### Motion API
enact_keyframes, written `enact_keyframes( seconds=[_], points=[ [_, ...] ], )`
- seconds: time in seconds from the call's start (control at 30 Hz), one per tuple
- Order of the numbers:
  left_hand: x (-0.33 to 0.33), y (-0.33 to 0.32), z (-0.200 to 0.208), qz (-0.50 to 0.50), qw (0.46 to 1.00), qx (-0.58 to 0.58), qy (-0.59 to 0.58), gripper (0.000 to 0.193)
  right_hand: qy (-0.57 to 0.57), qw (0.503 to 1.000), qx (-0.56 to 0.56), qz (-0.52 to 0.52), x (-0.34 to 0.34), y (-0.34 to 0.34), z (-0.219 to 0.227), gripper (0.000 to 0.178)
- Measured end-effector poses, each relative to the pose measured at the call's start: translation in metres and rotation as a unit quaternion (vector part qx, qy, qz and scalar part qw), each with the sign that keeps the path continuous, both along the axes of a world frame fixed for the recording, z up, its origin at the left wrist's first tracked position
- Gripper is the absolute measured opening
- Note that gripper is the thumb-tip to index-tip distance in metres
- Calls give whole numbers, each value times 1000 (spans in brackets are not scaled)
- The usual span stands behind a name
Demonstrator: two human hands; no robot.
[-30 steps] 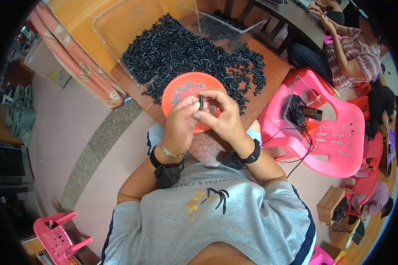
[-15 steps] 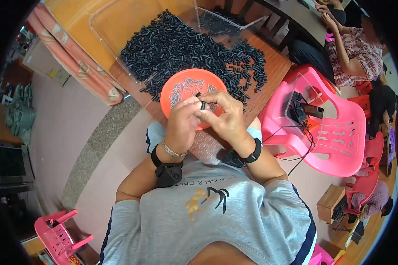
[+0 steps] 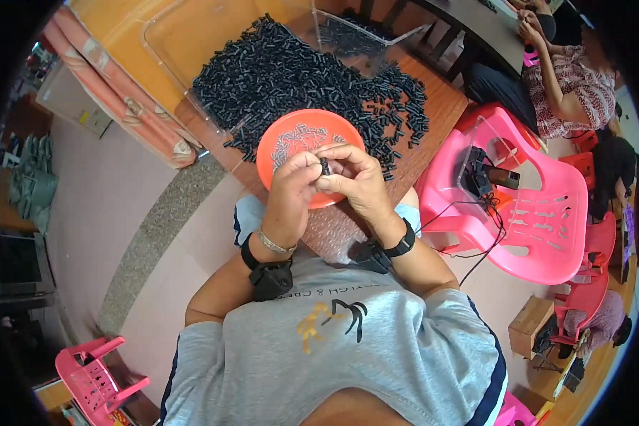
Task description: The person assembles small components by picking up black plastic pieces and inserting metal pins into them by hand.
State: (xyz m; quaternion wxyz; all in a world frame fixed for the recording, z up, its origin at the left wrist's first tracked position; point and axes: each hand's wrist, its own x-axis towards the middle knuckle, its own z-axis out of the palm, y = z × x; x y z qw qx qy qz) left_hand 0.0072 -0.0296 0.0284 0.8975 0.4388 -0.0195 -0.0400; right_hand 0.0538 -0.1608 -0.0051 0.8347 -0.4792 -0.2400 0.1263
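Note:
Over the near rim of a round orange-red bowl [image 3: 266,153], my two hands meet at the fingertips. Between them is a small black cylindrical piece [image 3: 325,167]. My left hand [image 3: 292,188] pinches it from the left with thumb and forefinger. From the other side, my right hand [image 3: 361,181] closes thumb and fingers on the same piece. Many small silvery metal pins [image 3: 302,138] lie in the bowl. Behind and beside the bowl spreads a large heap of black cylindrical pieces [image 3: 277,78], partly in a clear plastic bin [image 3: 167,60].
The bowl stands on a brown wooden table [image 3: 433,117]. To my right is a pink plastic chair [image 3: 539,234] bearing black devices and cables. Another person [image 3: 568,92] sits at a dark table [image 3: 476,28] at the far right. A patterned curtain [image 3: 121,92] hangs at the left.
Both hands stay over the bowl, their fingers shifting slightly around the black piece. The black tip that stood above the fingertips no longer shows.

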Motion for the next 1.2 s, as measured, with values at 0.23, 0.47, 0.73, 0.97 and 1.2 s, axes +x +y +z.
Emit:
enact_keyframes(
  seconds=[0.23,0.47,0.73,0.97,1.2],
  points=[
    [1,0,-11,-2,1000,-2,3,12,-50,995,-76,-40,-3,-3,6,39],
    [0,-1,-2,-16,1000,14,12,12,-183,965,-143,-120,0,-7,15,34],
    [-1,0,-8,-6,1000,-1,15,13,-275,921,-231,-150,-3,-8,22,35],
    [-1,12,-17,0,999,-10,41,15,-352,875,-270,-193,5,-9,43,29],
    [-3,38,-27,34,999,-1,31,16,-538,692,-224,-425,119,-5,157,24]
  ],
)
